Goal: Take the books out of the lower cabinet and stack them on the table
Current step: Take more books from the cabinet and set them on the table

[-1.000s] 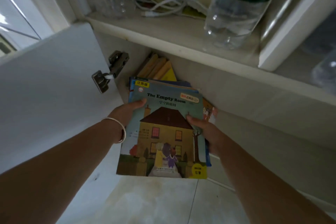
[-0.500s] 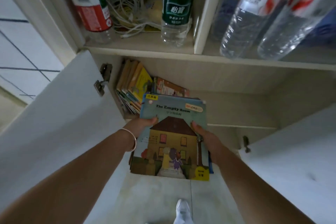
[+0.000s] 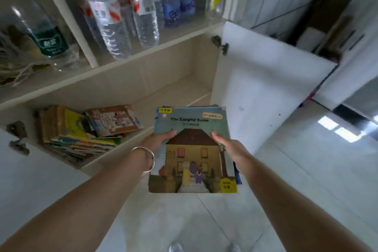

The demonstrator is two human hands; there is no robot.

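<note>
A thin stack of picture books, topped by "The Empty Room" with a yellow house on its cover, is held flat in front of the lower cabinet. My left hand grips its left edge, thumb on the cover, a bangle on the wrist. My right hand grips the right edge the same way. More books stay inside the lower cabinet, leaning and piled at its left end. The table is not in view.
The shelf above holds several plastic water bottles and a tangle of white cord. The right cabinet door stands open beside the held books, the left door open at the lower left. Pale tiled floor lies below.
Both hands have drawn the stack out of the cabinet and to the right. The view has swung right, so the books left inside now sit at the left.
</note>
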